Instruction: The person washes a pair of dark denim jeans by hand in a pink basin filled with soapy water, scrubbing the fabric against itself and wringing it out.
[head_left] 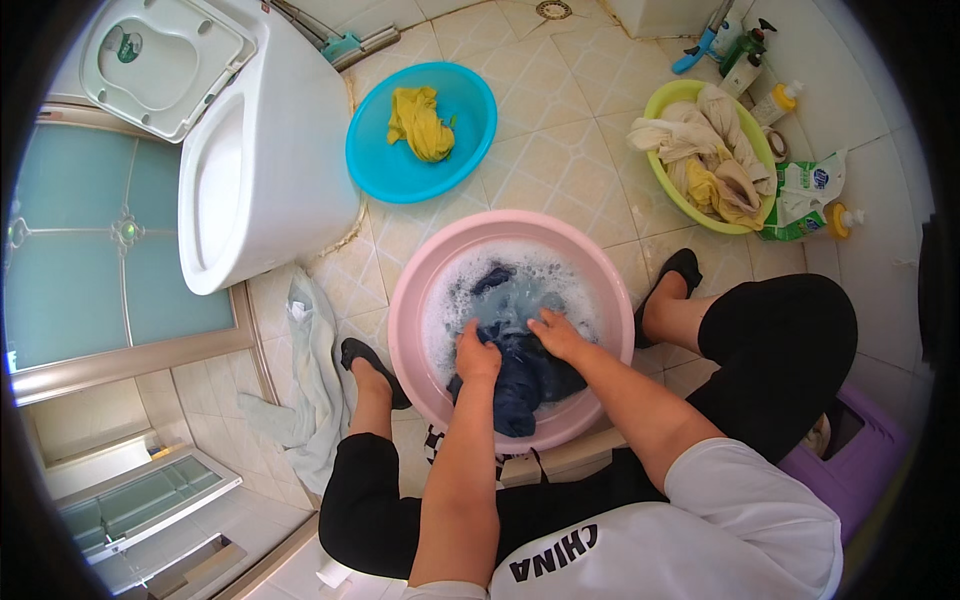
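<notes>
Before me stands a pink basin (408,300) of sudsy water, with a dark blue garment (515,385) bunched in its near half. At the garment's left side, my left hand (478,352) is closed on the wet cloth, its fingertips near the foam. My right hand (557,333) grips the same cloth from the right, fingers partly curled and partly hidden by cloth and water. A small gap parts the two hands. Between and beyond them the water looks bluish, and a dark fold of cloth breaks through the white foam (572,282).
Beyond the basin, a blue basin (365,165) holds a yellow cloth (420,124). A green basin (663,100) of pale clothes (690,135) stands far right, beside several bottles (778,103). Left are a toilet (290,150) and a pale garment (315,350) on the floor; a purple stool (850,465) is near right.
</notes>
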